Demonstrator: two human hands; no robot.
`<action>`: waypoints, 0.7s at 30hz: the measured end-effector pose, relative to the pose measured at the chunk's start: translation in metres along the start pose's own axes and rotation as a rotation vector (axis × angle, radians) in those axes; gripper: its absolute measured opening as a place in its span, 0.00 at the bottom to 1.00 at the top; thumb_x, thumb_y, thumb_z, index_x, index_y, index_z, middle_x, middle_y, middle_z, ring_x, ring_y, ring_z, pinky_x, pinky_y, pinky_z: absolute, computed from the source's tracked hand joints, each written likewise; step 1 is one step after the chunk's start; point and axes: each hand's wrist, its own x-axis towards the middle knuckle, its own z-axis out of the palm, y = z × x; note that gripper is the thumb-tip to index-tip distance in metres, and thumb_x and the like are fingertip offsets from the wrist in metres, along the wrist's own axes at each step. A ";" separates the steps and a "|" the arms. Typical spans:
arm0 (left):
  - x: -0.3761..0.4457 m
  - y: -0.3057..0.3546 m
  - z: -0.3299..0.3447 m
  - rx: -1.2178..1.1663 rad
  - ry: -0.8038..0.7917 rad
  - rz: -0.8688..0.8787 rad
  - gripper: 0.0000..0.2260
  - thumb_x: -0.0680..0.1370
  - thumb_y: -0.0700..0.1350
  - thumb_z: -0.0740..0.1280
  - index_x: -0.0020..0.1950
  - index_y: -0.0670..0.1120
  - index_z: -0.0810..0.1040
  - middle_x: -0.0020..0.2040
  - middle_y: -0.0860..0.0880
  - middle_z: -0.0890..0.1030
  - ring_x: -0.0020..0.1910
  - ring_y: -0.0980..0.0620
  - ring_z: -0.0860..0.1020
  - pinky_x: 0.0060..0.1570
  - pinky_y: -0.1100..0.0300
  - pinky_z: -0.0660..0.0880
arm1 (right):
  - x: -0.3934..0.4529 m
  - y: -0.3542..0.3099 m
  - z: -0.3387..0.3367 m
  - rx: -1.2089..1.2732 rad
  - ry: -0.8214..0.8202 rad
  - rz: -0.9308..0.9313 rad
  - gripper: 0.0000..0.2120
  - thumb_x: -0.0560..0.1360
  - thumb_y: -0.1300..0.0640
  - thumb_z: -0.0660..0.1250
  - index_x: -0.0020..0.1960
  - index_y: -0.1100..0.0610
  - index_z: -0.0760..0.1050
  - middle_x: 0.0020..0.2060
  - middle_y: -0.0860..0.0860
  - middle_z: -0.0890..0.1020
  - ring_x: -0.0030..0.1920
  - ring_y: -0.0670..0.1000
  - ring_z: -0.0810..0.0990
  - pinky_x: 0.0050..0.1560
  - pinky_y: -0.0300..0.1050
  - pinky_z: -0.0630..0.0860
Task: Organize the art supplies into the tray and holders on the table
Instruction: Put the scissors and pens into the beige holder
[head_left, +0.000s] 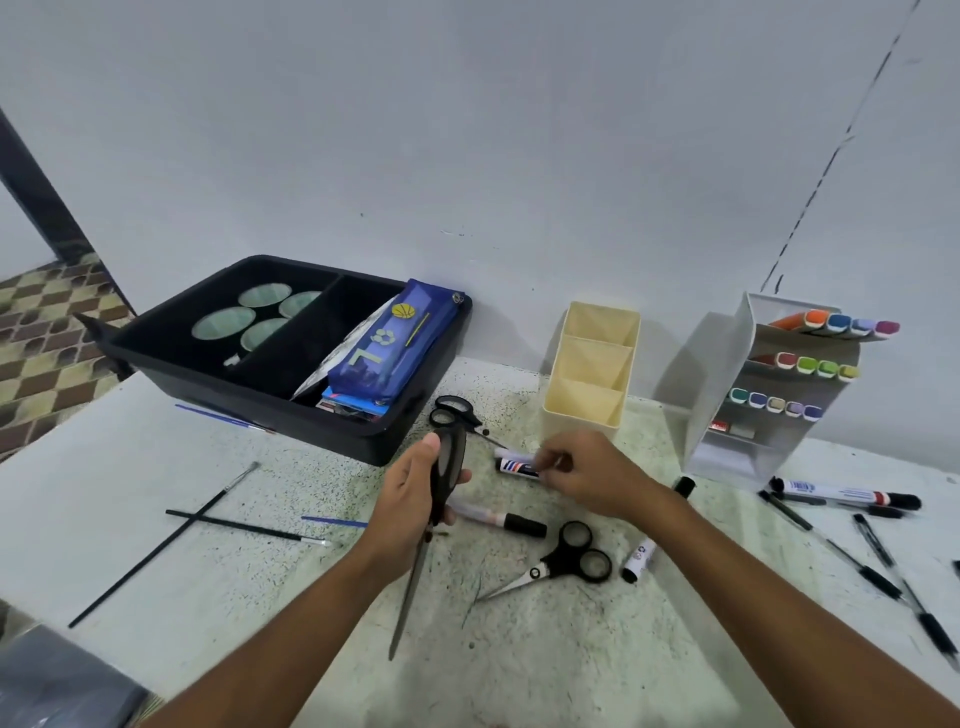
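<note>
Long black-handled scissors, blades closed, point down toward the viewer; left hand fingers curl round the handles. Right hand fingers pinch a white marker.

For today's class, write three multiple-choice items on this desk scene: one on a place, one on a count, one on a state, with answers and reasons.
1. Where is the blue zip pencil case?
A. in the black plastic tray
B. in the cream holder
C. on the floor

2. How many compartments has the cream plastic holder?
A. two
B. three
C. five

3. What is the left hand doing?
A. resting flat
B. pointing
C. gripping the long black-handled scissors

Answers: 1 A, the case leans inside the tray; 2 B, two dividers make three sections; 3 C, fingers wrap the handles, blades pointing down.
</note>
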 end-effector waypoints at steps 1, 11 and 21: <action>0.000 0.000 -0.003 -0.011 0.010 -0.011 0.18 0.82 0.55 0.57 0.56 0.42 0.77 0.48 0.39 0.84 0.35 0.54 0.81 0.24 0.60 0.72 | 0.011 -0.006 0.006 0.012 0.046 -0.019 0.04 0.74 0.64 0.69 0.46 0.57 0.81 0.38 0.43 0.79 0.37 0.38 0.77 0.37 0.28 0.70; 0.001 -0.005 -0.020 -0.115 0.020 -0.040 0.21 0.76 0.61 0.62 0.56 0.46 0.79 0.51 0.43 0.84 0.52 0.45 0.83 0.24 0.59 0.74 | 0.123 -0.027 0.074 -0.424 0.083 0.186 0.28 0.75 0.36 0.63 0.68 0.53 0.70 0.62 0.57 0.71 0.64 0.61 0.67 0.60 0.55 0.70; 0.005 -0.011 -0.021 -0.155 0.014 -0.088 0.31 0.72 0.63 0.63 0.59 0.36 0.76 0.53 0.32 0.80 0.52 0.41 0.82 0.41 0.50 0.81 | 0.139 -0.016 0.086 -0.417 0.286 0.080 0.21 0.76 0.43 0.64 0.61 0.55 0.77 0.55 0.56 0.79 0.60 0.58 0.70 0.55 0.50 0.69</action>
